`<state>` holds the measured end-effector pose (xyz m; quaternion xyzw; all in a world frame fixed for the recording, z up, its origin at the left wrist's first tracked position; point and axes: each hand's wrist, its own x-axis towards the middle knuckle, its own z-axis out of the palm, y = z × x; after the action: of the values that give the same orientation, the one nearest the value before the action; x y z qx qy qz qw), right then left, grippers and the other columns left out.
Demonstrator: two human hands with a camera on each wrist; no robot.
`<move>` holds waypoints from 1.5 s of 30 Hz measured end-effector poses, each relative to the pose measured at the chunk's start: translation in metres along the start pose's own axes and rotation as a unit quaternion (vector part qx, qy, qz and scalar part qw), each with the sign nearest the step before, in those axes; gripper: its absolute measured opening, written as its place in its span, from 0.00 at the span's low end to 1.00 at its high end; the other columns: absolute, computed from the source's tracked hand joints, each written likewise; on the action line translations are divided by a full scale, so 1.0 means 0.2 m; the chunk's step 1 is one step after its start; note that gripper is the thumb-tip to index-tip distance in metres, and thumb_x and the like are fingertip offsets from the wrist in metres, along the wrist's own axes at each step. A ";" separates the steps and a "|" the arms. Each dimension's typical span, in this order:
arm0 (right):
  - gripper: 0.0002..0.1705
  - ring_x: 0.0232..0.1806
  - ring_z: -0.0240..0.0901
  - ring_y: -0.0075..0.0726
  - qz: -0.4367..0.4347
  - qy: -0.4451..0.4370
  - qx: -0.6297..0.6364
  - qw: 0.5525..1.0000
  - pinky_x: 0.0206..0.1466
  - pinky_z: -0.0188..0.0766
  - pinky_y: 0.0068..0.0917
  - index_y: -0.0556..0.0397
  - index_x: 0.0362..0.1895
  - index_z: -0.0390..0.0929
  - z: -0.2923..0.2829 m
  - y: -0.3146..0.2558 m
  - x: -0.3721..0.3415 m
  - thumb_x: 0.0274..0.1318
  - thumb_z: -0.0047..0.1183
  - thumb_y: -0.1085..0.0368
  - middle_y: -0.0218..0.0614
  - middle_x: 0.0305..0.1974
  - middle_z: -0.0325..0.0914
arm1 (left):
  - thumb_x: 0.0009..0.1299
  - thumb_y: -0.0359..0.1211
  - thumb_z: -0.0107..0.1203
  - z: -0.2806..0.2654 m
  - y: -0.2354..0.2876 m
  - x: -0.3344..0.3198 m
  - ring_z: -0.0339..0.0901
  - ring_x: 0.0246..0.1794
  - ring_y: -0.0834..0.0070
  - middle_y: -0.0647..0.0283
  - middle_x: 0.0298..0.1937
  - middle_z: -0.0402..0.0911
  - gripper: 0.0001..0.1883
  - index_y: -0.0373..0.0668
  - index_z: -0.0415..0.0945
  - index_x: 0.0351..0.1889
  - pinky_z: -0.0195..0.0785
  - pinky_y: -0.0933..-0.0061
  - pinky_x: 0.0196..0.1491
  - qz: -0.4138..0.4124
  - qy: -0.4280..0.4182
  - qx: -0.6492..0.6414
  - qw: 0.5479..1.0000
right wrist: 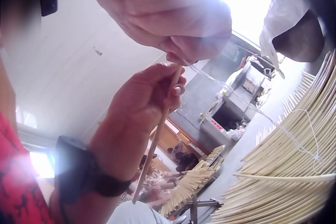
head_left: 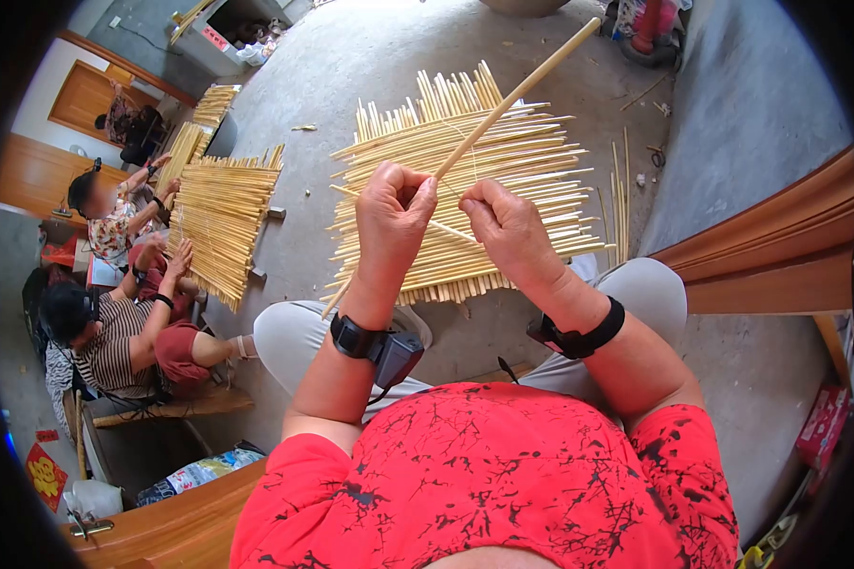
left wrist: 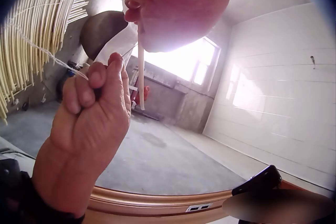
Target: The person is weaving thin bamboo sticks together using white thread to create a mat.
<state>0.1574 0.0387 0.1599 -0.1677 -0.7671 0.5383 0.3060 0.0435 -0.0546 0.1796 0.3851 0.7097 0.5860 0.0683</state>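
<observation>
In the head view my left hand [head_left: 396, 213] grips a long thin stick [head_left: 517, 93] that slants up to the right, its lower end passing below the hand. My right hand [head_left: 508, 223] pinches a thin string [head_left: 475, 161] close to the left hand. Below both hands lies a mat of pale sticks [head_left: 531, 171] laid side by side. The right wrist view shows the white string [right wrist: 247, 103] running from the fingers to the mat [right wrist: 283, 182]. In the left wrist view the right hand [left wrist: 89, 113] has its fingers curled around the string [left wrist: 52, 56].
Loose sticks [head_left: 621, 204] lie right of the mat on the floor [head_left: 294, 180]. At the left, people sit by another stick mat [head_left: 223, 218]. A wooden door edge [head_left: 759, 251] stands at the right, and a round vessel [head_left: 527, 5] at the top.
</observation>
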 end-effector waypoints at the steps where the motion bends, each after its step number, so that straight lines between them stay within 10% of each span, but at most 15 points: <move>1: 0.05 0.16 0.61 0.21 -0.002 0.002 -0.006 1.000 0.19 0.59 0.22 0.58 0.29 0.69 0.00 0.01 0.00 0.55 0.45 0.69 0.31 0.14 0.65 | 0.58 0.24 0.55 0.00 0.00 0.00 0.64 0.19 0.86 0.68 0.21 0.66 0.04 0.35 0.71 0.23 0.59 0.85 0.22 0.025 0.000 0.020 0.999; 3: 0.05 0.16 0.61 0.20 -0.005 0.003 -0.012 1.000 0.19 0.59 0.22 0.58 0.30 0.69 0.00 0.01 0.00 0.55 0.45 0.69 0.30 0.14 0.65 | 0.59 0.24 0.55 0.00 0.00 0.00 0.64 0.21 0.88 0.70 0.23 0.67 0.04 0.35 0.71 0.25 0.59 0.87 0.24 0.039 -0.010 0.048 0.998; 5: 0.05 0.25 0.71 0.53 0.015 -0.001 -0.013 1.000 0.26 0.66 0.38 0.55 0.30 0.70 0.00 0.01 0.00 0.52 0.48 0.66 0.47 0.20 0.71 | 0.60 0.23 0.54 0.00 0.01 -0.01 0.64 0.23 0.91 0.71 0.26 0.67 0.03 0.35 0.72 0.26 0.58 0.89 0.25 0.053 -0.022 0.076 0.995; 6: 0.05 0.25 0.71 0.53 0.014 -0.001 -0.013 1.000 0.26 0.66 0.38 0.55 0.30 0.70 0.00 0.01 0.01 0.52 0.48 0.66 0.47 0.20 0.71 | 0.60 0.23 0.54 0.01 0.04 -0.01 0.63 0.23 0.90 0.70 0.26 0.67 0.03 0.35 0.71 0.25 0.58 0.89 0.25 0.059 -0.018 0.080 0.995; 21: 0.05 0.23 0.71 0.48 0.029 -0.002 0.018 0.999 0.24 0.65 0.32 0.57 0.31 0.70 -0.02 0.02 0.01 0.53 0.47 0.68 0.47 0.20 0.71 | 0.58 0.22 0.54 0.05 0.06 -0.04 0.65 0.21 0.86 0.67 0.25 0.67 0.03 0.34 0.70 0.25 0.60 0.86 0.24 0.079 -0.017 0.103 0.991; 27: 0.05 0.18 0.68 0.33 0.006 0.002 0.068 0.998 0.23 0.64 0.29 0.58 0.33 0.71 -0.04 0.02 0.04 0.54 0.47 0.68 0.41 0.18 0.70 | 0.58 0.21 0.54 0.08 0.05 -0.05 0.64 0.20 0.85 0.66 0.23 0.66 0.03 0.34 0.70 0.26 0.58 0.84 0.22 0.103 -0.024 0.086 0.991; 30: 0.05 0.16 0.61 0.17 0.153 -0.064 0.193 0.967 0.17 0.60 0.18 0.57 0.32 0.71 -0.08 -0.03 0.06 0.57 0.43 0.69 0.28 0.17 0.67 | 0.57 0.20 0.54 0.07 0.09 -0.03 0.63 0.18 0.83 0.65 0.23 0.65 0.03 0.34 0.70 0.26 0.57 0.82 0.21 0.123 -0.024 0.102 0.987; 35: 0.04 0.14 0.61 0.16 0.159 -0.071 0.243 0.954 0.14 0.60 0.15 0.57 0.34 0.68 -0.05 0.00 0.05 0.58 0.41 0.70 0.30 0.18 0.67 | 0.56 0.19 0.53 0.05 0.09 -0.05 0.64 0.17 0.80 0.64 0.23 0.65 0.04 0.34 0.70 0.27 0.57 0.81 0.20 0.150 -0.020 0.135 0.979; 37: 0.04 0.13 0.61 0.17 0.153 -0.061 0.255 0.953 0.13 0.60 0.16 0.57 0.34 0.66 -0.04 0.02 0.04 0.58 0.41 0.70 0.31 0.19 0.67 | 0.55 0.21 0.53 0.06 0.08 -0.05 0.68 0.20 0.64 0.58 0.24 0.67 0.04 0.36 0.69 0.26 0.61 0.69 0.22 0.148 -0.017 0.132 0.980; 45: 0.03 0.13 0.60 0.18 0.146 -0.037 0.302 0.941 0.13 0.61 0.16 0.57 0.34 0.62 -0.04 0.02 0.02 0.57 0.42 0.72 0.32 0.19 0.68 | 0.57 0.19 0.53 0.07 0.09 -0.08 0.68 0.19 0.77 0.62 0.23 0.67 0.04 0.33 0.70 0.26 0.59 0.79 0.21 0.167 -0.021 0.137 0.976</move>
<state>0.1587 0.0474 0.1594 -0.1572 -0.5461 0.7894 0.2321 0.0701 -0.0534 0.1853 0.5158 0.7073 0.4784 -0.0693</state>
